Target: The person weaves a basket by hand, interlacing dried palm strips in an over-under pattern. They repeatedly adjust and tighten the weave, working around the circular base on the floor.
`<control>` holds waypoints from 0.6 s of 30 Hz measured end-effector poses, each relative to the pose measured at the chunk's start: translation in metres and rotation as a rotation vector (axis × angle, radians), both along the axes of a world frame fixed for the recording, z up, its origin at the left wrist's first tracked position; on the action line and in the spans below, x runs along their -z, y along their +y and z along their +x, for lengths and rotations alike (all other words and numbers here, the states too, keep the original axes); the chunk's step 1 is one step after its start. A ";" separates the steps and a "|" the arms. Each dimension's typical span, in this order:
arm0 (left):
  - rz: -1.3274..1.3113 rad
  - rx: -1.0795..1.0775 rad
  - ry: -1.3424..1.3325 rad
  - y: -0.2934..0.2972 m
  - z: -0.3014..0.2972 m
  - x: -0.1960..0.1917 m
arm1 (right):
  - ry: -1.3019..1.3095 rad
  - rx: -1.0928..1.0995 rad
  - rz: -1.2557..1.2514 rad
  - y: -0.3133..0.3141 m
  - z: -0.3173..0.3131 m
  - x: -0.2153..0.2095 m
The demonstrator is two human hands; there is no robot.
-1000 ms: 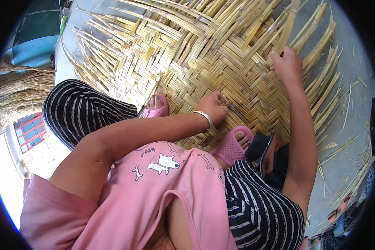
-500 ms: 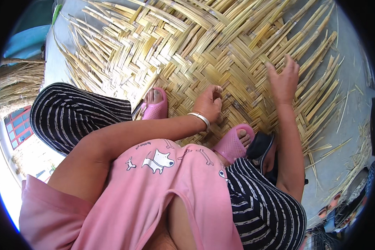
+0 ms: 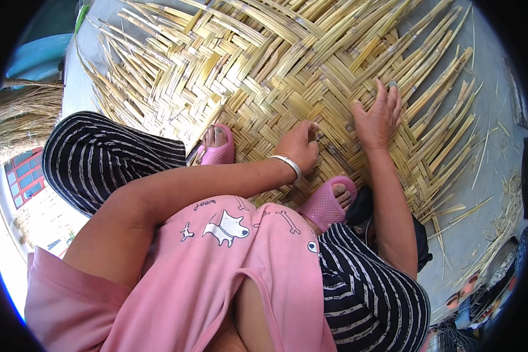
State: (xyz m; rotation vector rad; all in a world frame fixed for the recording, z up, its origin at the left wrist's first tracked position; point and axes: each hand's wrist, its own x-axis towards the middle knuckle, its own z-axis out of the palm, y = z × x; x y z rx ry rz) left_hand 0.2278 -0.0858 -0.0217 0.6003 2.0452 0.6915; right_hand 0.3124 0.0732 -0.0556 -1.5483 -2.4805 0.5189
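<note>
A large mat woven from split yellow reed strips lies on the ground before me, its loose strip ends fanning out at the left, far and right edges. My left hand, with a silver bangle on the wrist, rests low over the middle of the weave. Its fingers are curled in, and whatever they may hold is hidden. Farther right, my right hand is over the weave near the loose strips, thumb and fingers apart. Something grey covers one of its fingertips.
My feet in pink slippers stand on the near part of the mat. Bundled dry stalks are at the left. Loose straw lies on the grey concrete floor at the right, with a heap of mixed items nearer me.
My right hand has moved left and come closer to my left hand, over the weave. My left hand has shifted slightly to the right, still curled.
</note>
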 end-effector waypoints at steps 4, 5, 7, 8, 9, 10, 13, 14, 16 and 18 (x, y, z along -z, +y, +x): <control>-0.018 -0.028 -0.031 0.003 -0.002 0.005 | -0.007 0.005 0.011 -0.001 -0.001 0.002; -0.010 -0.040 -0.039 0.003 -0.003 0.007 | -0.015 0.001 0.019 -0.001 -0.002 0.002; -0.045 -0.061 -0.031 0.006 -0.003 0.003 | -0.010 0.028 0.015 -0.003 -0.008 -0.002; -0.062 -0.072 -0.027 0.007 -0.004 0.001 | -0.008 0.042 0.013 -0.003 -0.012 -0.003; -0.060 -0.065 -0.014 0.008 -0.004 0.001 | -0.016 0.044 0.022 -0.003 -0.012 -0.003; -0.057 -0.057 -0.001 0.009 -0.004 0.001 | -0.023 0.046 0.031 -0.003 -0.012 -0.001; -0.059 -0.044 -0.001 0.010 -0.004 0.001 | -0.005 0.050 0.050 -0.004 -0.011 0.004; -0.062 -0.040 -0.008 0.010 -0.004 0.001 | 0.008 0.052 0.055 -0.004 -0.009 0.005; -0.035 -0.070 -0.032 0.008 -0.004 0.004 | 0.033 0.011 0.036 -0.003 0.000 0.006; -0.025 -0.073 -0.037 0.007 -0.005 0.006 | 0.048 -0.016 0.017 -0.002 0.003 0.004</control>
